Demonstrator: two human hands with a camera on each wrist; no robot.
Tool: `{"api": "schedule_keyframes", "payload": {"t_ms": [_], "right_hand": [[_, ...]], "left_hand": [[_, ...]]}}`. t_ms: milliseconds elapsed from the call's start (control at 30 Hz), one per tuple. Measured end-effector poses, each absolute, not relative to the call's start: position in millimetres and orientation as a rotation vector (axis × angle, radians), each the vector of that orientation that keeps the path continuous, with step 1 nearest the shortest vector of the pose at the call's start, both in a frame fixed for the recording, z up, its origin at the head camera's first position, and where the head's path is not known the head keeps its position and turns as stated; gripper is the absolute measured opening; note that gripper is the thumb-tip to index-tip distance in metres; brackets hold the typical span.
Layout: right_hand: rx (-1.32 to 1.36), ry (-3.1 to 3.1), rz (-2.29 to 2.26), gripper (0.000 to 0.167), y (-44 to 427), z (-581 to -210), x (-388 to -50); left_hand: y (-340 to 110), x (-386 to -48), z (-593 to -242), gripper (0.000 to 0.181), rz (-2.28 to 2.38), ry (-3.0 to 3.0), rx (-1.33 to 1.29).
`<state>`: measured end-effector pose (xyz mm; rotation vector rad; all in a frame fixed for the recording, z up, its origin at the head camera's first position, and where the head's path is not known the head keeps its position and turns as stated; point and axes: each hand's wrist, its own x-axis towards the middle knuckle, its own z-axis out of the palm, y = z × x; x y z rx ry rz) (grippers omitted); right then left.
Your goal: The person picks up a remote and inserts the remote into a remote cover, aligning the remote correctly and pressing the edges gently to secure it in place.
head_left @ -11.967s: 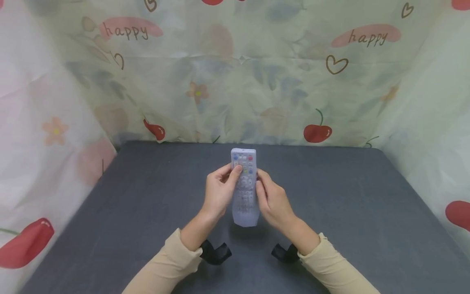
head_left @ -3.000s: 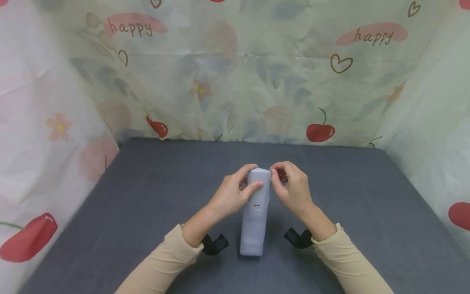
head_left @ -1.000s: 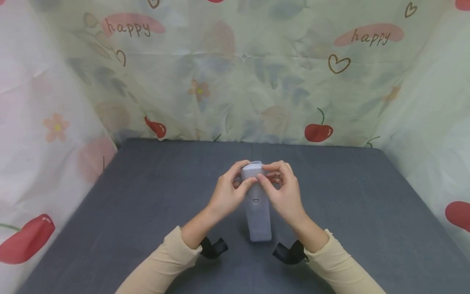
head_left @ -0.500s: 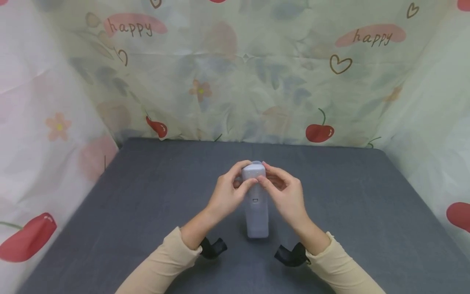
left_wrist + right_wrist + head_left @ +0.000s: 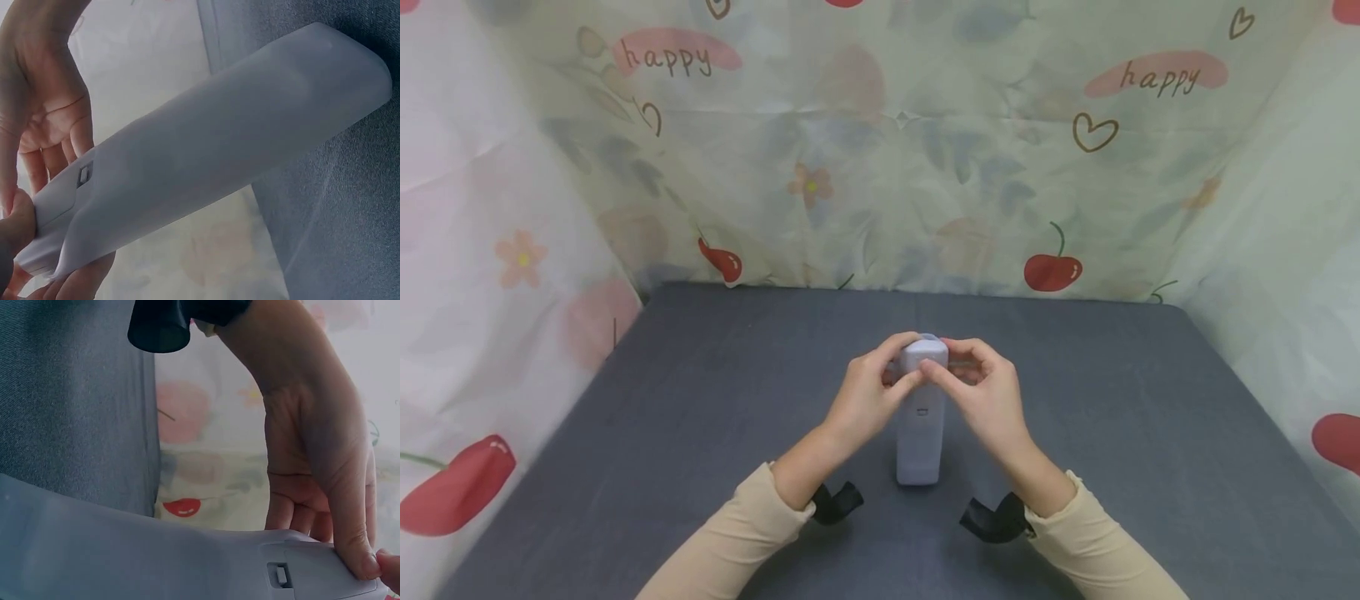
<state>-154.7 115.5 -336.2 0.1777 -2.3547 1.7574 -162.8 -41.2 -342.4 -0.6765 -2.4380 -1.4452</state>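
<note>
A pale remote control in a translucent sleeve stands tilted at the middle, its back towards me. Its bare back end, with a small latch, shows past the sleeve's edge in the left wrist view. My left hand grips the top end from the left, thumb on the back and fingers behind. From the right, my right hand pinches the same end, thumb beside the left thumb. The button side and most fingertips are hidden.
The dark grey table lies beneath, its far edge meeting a printed cloth curtain. More curtain hangs at both sides. Black wrist mounts stick out beneath both forearms.
Twelve seconds ago the buttons faced me; the back does now. The right hand has moved from the top right corner onto the back. Since half a second ago, the top end has shifted slightly right.
</note>
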Motion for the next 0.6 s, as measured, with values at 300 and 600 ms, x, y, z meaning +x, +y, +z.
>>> {"api": "schedule_keyframes", "payload": {"t_ms": [300, 600], "right_hand": [[0.188, -2.357, 1.874, 0.031, 120.2, -333.9, -158.8], [0.213, -2.315, 1.936, 0.031, 125.2, -333.9, -165.0]], "left_hand": [[-41.7, -166.3, -345.5, 0.042, -1.445, -2.432, -0.726], [-48.6, -171.4, -346.0, 0.044, -1.853, -2.391, -0.731]]}}
